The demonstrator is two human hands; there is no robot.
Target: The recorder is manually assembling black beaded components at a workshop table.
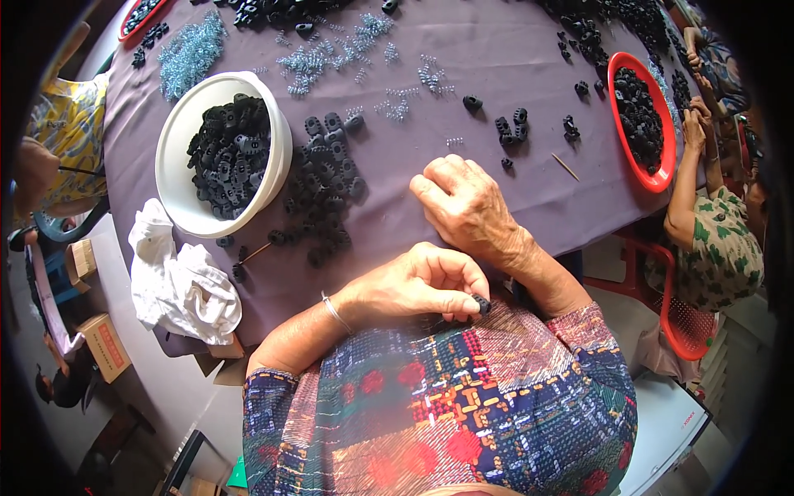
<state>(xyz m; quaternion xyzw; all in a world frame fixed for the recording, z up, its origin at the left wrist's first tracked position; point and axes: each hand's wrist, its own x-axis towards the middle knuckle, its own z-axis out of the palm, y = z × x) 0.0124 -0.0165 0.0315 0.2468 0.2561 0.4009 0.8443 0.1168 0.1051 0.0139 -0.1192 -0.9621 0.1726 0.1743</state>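
Observation:
My left hand [437, 279], with a bangle at the wrist, is close to my body. Its thumb and fingers pinch a small black plastic cord lock [481, 304]. Farther out, above the table, my right hand [465, 202] is closed with curled fingers; anything inside them is hidden. One small metal spring [454, 142] lies just beyond its knuckles. To the left, a pile of black cord locks [327, 178] spreads over the cloth beside a white bowl [277, 140] filled with black plastic pieces. Several loose black pieces [511, 126] lie beyond my right hand.
Heaps of springs [192, 54] and scattered springs [335, 54] lie toward the far side. A red basin [617, 99] of black parts stands right, near a thin wooden stick [566, 167]. A white cloth [184, 277] rests at the left edge. Other people sit at both sides.

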